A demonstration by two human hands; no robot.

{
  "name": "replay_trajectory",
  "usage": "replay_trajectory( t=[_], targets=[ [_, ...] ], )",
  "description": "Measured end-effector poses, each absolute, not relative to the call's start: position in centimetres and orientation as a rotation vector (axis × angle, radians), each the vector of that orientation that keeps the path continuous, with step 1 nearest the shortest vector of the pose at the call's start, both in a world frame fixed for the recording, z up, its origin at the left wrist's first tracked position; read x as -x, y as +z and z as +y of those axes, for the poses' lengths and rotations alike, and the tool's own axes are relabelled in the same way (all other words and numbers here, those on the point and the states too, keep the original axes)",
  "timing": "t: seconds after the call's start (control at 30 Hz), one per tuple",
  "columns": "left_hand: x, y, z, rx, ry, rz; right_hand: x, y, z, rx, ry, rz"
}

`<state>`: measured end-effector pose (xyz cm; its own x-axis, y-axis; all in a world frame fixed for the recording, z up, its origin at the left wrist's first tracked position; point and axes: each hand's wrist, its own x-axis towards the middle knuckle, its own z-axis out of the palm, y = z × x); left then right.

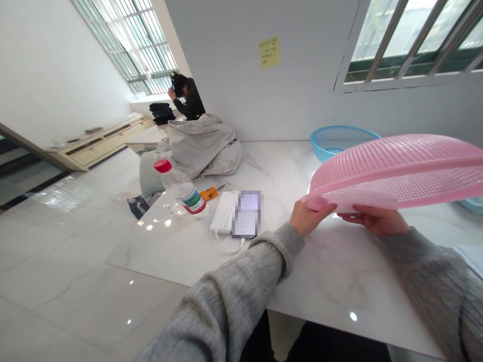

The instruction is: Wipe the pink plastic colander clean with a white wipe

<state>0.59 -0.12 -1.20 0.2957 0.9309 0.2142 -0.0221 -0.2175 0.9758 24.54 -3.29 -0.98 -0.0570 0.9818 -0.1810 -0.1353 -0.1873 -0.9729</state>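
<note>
A pink mesh plastic basket (400, 156) is tilted up on its side above the marble-patterned table (339, 281). My left hand (310, 217) is closed around its left end, with the thumb along the near edge. My right hand (381, 220) grips at the near edge further right, thumb on top and fingers beneath. Between the two hands shows a smooth pale strip (362, 201); I cannot tell whether it is part of the basket. Behind the basket stands a light blue plastic basin (345, 133), partly hidden.
Left on the table are a red-capped bottle (184, 193), a white power bank (223, 213) cabled to a phone (247, 213), and an orange item (209, 194). Grey cloth (204, 146) lies behind. A yellow note (269, 52) is on the wall. Another person (190, 100) sits far back.
</note>
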Motion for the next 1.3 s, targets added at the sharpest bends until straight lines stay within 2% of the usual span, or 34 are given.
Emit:
replay_trajectory(
  t=[0.33,0.87,1.03,1.3],
  targets=[
    [-0.6,-1.1,0.0,-1.558,0.913,0.820,-25.4,-1.2,-3.0,1.240,1.456,-1.082],
    [-0.3,-1.7,0.2,-1.714,1.097,0.699,-25.1,-0.9,-3.2,1.238,1.413,-1.066],
    [-0.4,-1.7,0.9,-1.793,1.025,0.857,-25.5,-1.1,-3.2,1.223,1.382,-1.038],
    [-0.3,-2.1,1.4,-1.904,1.114,0.897,-26.3,-1.2,-2.7,1.248,1.417,-1.064]
  ],
)
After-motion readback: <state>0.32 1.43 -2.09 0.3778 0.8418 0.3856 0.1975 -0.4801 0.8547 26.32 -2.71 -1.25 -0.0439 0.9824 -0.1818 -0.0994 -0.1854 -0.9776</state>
